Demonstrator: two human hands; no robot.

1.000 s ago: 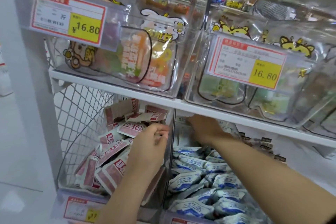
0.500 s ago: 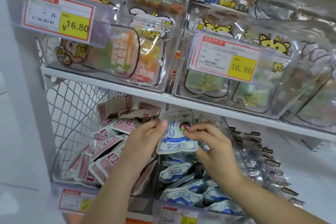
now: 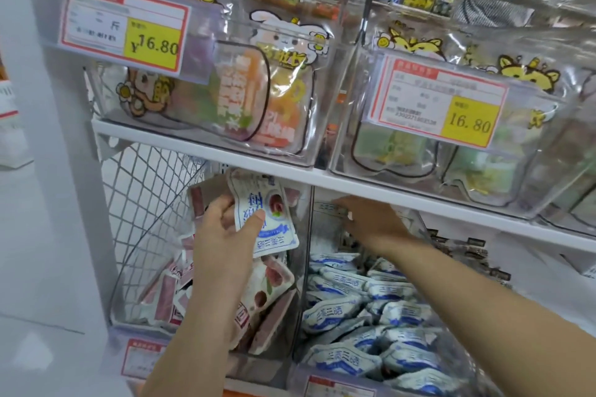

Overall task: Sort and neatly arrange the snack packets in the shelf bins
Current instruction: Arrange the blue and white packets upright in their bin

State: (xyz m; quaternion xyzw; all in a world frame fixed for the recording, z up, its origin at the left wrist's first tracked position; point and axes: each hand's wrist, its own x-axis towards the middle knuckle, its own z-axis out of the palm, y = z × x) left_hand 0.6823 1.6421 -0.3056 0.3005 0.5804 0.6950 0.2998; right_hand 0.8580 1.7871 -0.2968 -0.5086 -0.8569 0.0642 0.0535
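bright, even light | glare on clear upper bins (image 3: pixel 322 100) | soft blur | wide-angle edge bending

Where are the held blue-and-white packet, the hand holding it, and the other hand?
packet (image 3: pixel 278 230): head view, its blue band beside the thumb.
left hand (image 3: pixel 222 245): head view, back of the hand.
right hand (image 3: pixel 371 221): head view, back of the hand.

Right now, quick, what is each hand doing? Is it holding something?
Left hand: holding a blue-and-white packet, thumb pinching it.
Right hand: far back under the shelf; open or closed cannot be told.
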